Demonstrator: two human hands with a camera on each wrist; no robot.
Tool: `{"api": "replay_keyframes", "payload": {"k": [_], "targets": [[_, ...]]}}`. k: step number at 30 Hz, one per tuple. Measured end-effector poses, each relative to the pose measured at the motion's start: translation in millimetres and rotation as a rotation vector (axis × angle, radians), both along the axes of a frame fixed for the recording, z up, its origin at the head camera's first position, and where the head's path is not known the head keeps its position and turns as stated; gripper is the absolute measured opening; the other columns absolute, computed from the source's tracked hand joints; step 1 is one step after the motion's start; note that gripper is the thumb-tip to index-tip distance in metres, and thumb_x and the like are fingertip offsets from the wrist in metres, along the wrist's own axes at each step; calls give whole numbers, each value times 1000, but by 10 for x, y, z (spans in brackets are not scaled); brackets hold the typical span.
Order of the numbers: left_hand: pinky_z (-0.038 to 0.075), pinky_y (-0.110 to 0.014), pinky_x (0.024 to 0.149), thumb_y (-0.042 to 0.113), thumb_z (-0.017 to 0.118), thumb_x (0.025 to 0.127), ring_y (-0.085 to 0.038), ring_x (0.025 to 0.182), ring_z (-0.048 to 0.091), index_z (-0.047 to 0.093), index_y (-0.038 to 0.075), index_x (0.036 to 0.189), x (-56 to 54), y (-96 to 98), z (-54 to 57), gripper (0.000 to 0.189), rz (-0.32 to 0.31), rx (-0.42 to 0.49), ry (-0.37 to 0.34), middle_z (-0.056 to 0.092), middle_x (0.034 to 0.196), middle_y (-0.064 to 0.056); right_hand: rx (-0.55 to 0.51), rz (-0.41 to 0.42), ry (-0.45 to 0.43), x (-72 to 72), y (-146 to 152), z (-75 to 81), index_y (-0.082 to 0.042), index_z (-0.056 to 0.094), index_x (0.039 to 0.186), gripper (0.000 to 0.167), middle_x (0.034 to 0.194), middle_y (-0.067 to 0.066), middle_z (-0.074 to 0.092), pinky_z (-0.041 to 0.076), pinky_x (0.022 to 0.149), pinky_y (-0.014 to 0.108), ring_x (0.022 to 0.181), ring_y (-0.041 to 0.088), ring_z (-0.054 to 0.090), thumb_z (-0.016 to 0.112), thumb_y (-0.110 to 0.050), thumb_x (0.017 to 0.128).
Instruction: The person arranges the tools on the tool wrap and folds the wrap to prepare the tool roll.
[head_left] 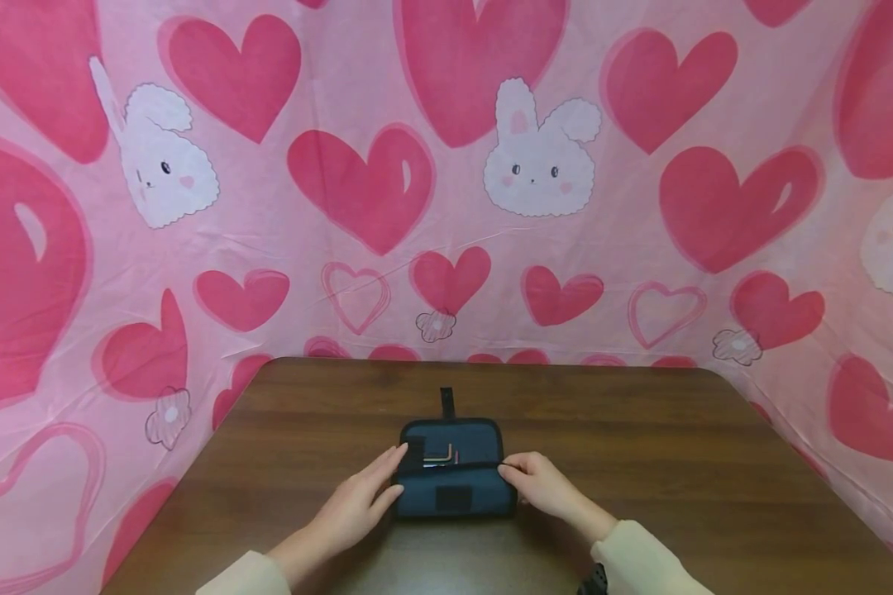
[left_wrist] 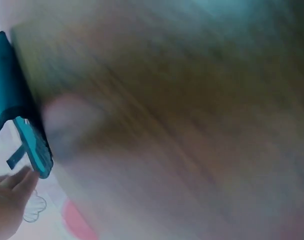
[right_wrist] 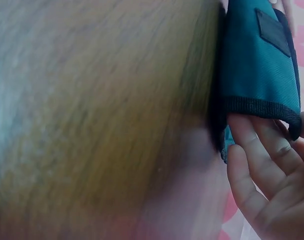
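A dark blue fabric tool pouch [head_left: 457, 491] with black edging lies on the wooden table, its front panel folded over part of the back panel. L-shaped hex keys [head_left: 449, 453] poke out above the fold. At the pouch's left side, my left hand [head_left: 353, 500] touches the back panel with straight fingers, the thumb lying lower by the front panel. My right hand [head_left: 543, 483] pinches the right corner of the front panel. In the right wrist view, fingers [right_wrist: 264, 155] reach under that panel, with the thumb on its edge.
A black strap [head_left: 447, 402] extends from the pouch's far edge across the brown table [head_left: 625, 438]. Pink cloth [head_left: 387, 330] printed with hearts and rabbits hangs behind and on both sides. Part of a black object [head_left: 594, 580] shows by the right sleeve.
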State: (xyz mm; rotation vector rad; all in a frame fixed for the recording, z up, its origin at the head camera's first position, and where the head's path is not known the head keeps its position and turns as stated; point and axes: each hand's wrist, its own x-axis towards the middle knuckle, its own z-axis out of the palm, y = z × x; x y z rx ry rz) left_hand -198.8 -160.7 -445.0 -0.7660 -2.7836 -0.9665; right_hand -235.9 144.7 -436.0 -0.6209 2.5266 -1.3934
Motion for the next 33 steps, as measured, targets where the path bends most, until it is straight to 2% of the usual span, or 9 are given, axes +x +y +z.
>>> {"api": "replay_keyframes", "payload": {"k": [3, 6, 9, 15, 19, 21, 25, 29, 33], "targets": [[49, -38, 81, 22, 64, 88, -23, 109, 56, 44, 24, 139, -4, -4, -28, 55, -26, -53, 174, 36, 143, -11, 26, -11, 38, -16, -1, -22, -3, 66, 86, 21, 64, 0, 55, 45, 49, 28, 54, 16, 51, 53, -18, 93], [51, -34, 77, 14, 71, 81, -23, 106, 58, 57, 20, 128, -16, -10, -46, 49, -80, -90, 353, 37, 142, -10, 70, -17, 124, -33, -9, -44, -2, 67, 93, 19, 74, 2, 60, 45, 54, 28, 62, 17, 52, 56, -18, 92], [49, -37, 81, 13, 74, 78, -25, 111, 54, 64, 13, 120, -25, -16, -56, 43, -110, -126, 459, 40, 141, -9, 113, -31, 247, -46, -19, -71, -2, 64, 101, 18, 88, 3, 62, 49, 65, 29, 74, 17, 56, 60, -16, 90], [42, -42, 91, 23, 70, 83, -27, 121, 46, 61, 6, 121, -18, -37, -85, 43, -147, -248, 455, 43, 139, -9, 160, -18, 617, -46, -26, -97, -10, 65, 101, 25, 101, -4, 56, 50, 76, 32, 89, 14, 56, 72, -5, 78], [36, -45, 97, 30, 63, 88, -29, 125, 40, 56, 5, 127, -2, -23, -59, 47, -163, -316, 348, 41, 140, -9, 168, 75, 803, -44, 7, -98, -14, 68, 93, 25, 98, -8, 58, 50, 75, 31, 91, 10, 54, 71, 4, 76], [34, -46, 98, 33, 60, 90, -29, 126, 39, 54, 4, 128, 7, -14, -41, 48, -160, -340, 292, 42, 139, -8, 156, 116, 792, -34, 34, -94, -15, 68, 93, 22, 98, -8, 61, 50, 77, 32, 92, 10, 55, 69, 2, 79], [32, -48, 99, 39, 58, 89, -30, 127, 38, 53, 4, 129, 22, -7, -15, 53, -148, -355, 190, 43, 138, -8, 174, 153, 625, 4, 100, -67, -15, 68, 105, 18, 104, -8, 62, 49, 81, 34, 95, 11, 57, 65, -18, 87], [31, -49, 100, 48, 58, 86, -29, 127, 37, 49, 4, 133, 8, -13, -3, 64, -137, -349, 67, 44, 138, -9, 269, 196, 409, 36, 161, -41, -16, 60, 122, 46, 116, -5, 58, 45, 88, 39, 105, 13, 54, 64, -42, 83], [31, -48, 100, 50, 61, 83, -28, 127, 38, 46, 6, 136, -30, -19, -4, 70, -139, -358, -29, 45, 137, -9, 351, 252, 261, 40, 196, -39, -18, 48, 133, 67, 129, -2, 51, 41, 93, 43, 114, 17, 48, 70, -47, 76]]}}
